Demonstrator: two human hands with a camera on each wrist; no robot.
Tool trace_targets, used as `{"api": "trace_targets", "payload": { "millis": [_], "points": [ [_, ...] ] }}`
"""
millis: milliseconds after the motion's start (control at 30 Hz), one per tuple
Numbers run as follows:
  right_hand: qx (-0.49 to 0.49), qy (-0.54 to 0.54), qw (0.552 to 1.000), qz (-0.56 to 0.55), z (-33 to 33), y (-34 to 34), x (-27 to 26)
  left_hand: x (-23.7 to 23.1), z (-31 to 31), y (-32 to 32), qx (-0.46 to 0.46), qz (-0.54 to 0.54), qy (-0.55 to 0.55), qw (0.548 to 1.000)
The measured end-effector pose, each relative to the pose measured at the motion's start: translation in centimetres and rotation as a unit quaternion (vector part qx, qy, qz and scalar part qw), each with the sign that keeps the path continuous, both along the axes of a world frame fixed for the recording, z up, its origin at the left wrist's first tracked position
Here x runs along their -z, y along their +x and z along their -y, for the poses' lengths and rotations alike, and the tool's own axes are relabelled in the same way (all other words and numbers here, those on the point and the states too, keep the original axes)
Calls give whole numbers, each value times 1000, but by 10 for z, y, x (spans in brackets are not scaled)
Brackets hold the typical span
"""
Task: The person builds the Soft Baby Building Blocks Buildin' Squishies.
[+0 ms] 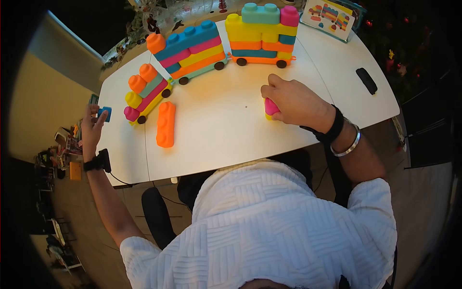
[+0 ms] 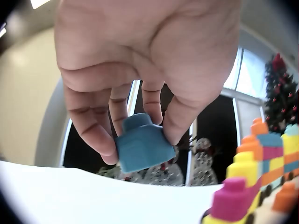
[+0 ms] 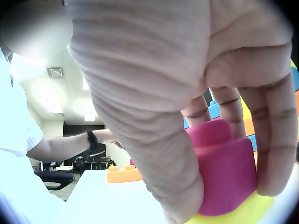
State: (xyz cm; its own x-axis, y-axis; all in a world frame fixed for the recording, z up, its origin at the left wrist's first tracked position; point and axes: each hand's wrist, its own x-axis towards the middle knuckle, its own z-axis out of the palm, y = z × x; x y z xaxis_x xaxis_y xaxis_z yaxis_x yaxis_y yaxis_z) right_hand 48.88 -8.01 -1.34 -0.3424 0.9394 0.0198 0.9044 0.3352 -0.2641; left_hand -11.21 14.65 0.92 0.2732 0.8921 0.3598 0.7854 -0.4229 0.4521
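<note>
At the table's left edge, my left hand (image 1: 91, 127) pinches a small blue toy block (image 2: 144, 145) between thumb and fingers, lifted above the tabletop in the left wrist view. My right hand (image 1: 301, 102) grips a pink block (image 3: 226, 170) from above, right of the table's middle. Under the pink block shows a yellow piece (image 3: 238, 211), partly hidden by the fingers. An orange three-stud block (image 1: 166, 124) lies between the hands, nearer the left one. Just behind it stands the smallest wagon (image 1: 151, 96), stacked with pink, yellow, teal and orange blocks.
Two taller block wagons, one mostly blue-topped (image 1: 195, 50) and one mostly yellow (image 1: 260, 36), stand along the back of the white table (image 1: 211, 130). A picture card (image 1: 328, 18) leans at the back right. A black case (image 1: 366, 81) lies near the right edge.
</note>
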Motion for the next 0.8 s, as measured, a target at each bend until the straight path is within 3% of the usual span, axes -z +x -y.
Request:
{"api": "trace_targets", "payload": {
  "millis": [33, 133, 200, 300, 533, 667, 800],
  "points": [
    [-4, -3, 1000, 1, 1, -1, 0, -19, 27, 43, 33, 56, -46, 997],
    [-6, -1, 1000, 6, 0, -2, -4, -55, 111, 163, 130, 60, -123, 982],
    [19, -32, 999, 2, 1, -2, -5, -47, 141, 208, 231, 14, -111, 966],
    [15, -28, 999, -6, 2, 0, -4, -21, 174, 260, 293, -42, -109, 949],
    [-2, -19, 1000, -22, -1, 6, 3, 37, 181, 293, 313, -102, -107, 938],
    [-4, -13, 1000, -24, -1, 6, 6, 40, 187, 291, 288, -152, -93, 941],
    [2, -18, 1000, -9, -1, 5, 2, 28, 194, 274, 284, -89, -47, 954]
  ]
}}
